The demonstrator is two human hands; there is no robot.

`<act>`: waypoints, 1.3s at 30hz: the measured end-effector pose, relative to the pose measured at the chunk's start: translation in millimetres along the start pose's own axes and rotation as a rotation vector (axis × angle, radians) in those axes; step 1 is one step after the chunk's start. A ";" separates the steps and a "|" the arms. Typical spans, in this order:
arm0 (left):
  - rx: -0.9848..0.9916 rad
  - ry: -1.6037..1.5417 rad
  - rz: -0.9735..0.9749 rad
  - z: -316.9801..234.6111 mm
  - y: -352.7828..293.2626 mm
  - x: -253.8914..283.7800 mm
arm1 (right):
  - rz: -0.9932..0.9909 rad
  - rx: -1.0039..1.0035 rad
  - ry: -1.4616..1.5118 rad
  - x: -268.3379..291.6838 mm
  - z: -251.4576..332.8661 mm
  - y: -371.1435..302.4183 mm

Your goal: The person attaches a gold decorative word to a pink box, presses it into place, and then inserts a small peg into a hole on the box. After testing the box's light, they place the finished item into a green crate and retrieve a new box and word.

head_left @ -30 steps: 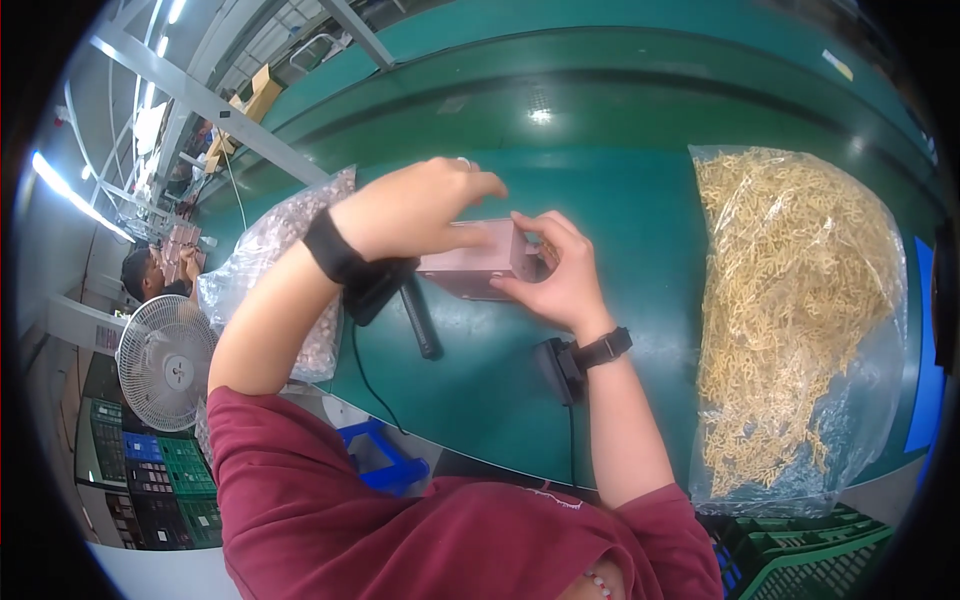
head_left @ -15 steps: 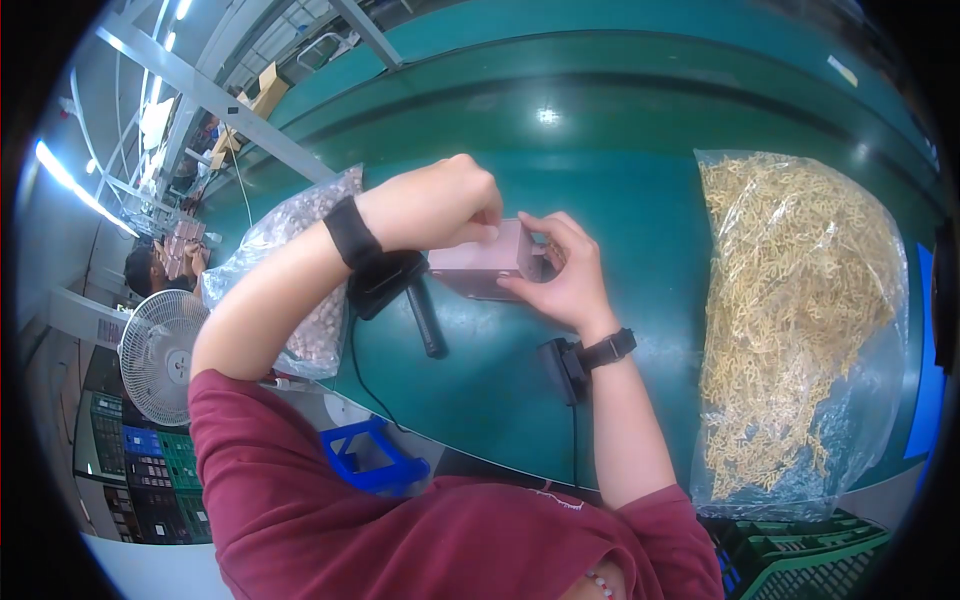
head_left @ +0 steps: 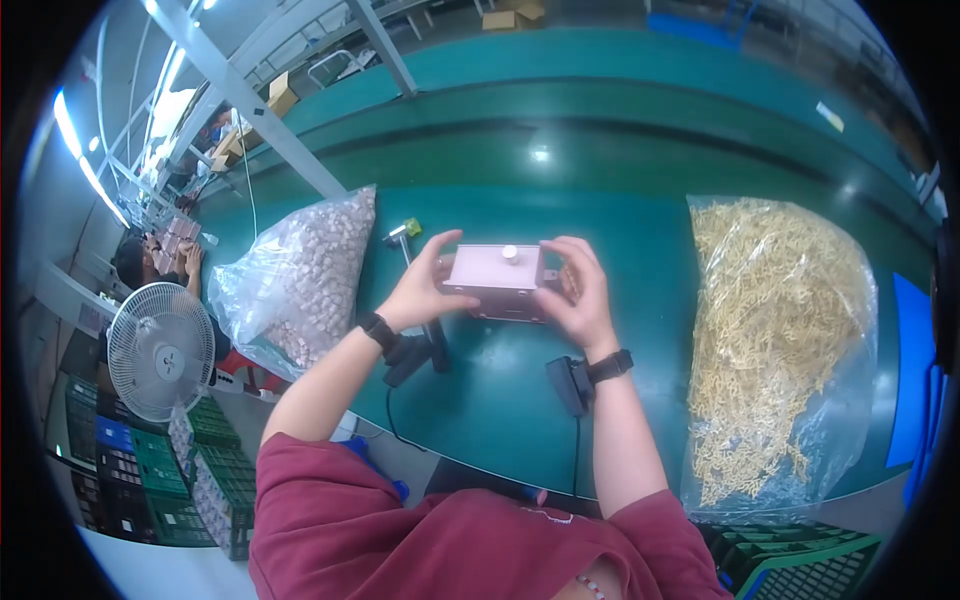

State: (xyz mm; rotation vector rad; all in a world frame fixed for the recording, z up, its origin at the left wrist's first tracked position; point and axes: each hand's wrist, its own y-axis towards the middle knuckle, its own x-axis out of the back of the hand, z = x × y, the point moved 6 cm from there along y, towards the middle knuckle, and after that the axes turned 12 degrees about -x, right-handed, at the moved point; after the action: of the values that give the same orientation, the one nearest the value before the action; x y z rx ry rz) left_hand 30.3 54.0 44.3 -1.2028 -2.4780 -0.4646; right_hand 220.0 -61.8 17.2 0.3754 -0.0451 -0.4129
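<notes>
Pink box point(head_left: 482, 265), white knob point(head_left: 510, 255) on top, lies between both hands, inward from near edge of green desk point(head_left: 500, 400). Left grip point(head_left: 424, 288) pinches its left end, right grip point(head_left: 585, 300) its right; thumbs at front face. Cannot tell whether base touches desk.

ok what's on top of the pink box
On top of the pink box is a small round white piece. Whatever is directly beneath that piece is covered and can't be seen.

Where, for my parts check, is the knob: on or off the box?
On: the knob sits atop the box; whether fastened, I cannot tell.
</notes>
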 end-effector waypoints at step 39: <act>-0.454 -0.241 -0.681 58.4 -22.7 43.2 | 0.099 0.073 -0.748 -104.1 81.0 27.4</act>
State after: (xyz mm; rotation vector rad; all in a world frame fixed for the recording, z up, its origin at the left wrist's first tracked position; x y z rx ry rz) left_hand -22.4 95.5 8.4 -0.5179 -3.0715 -1.1658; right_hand 125.5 -25.0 106.0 0.2720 -0.8064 -0.4356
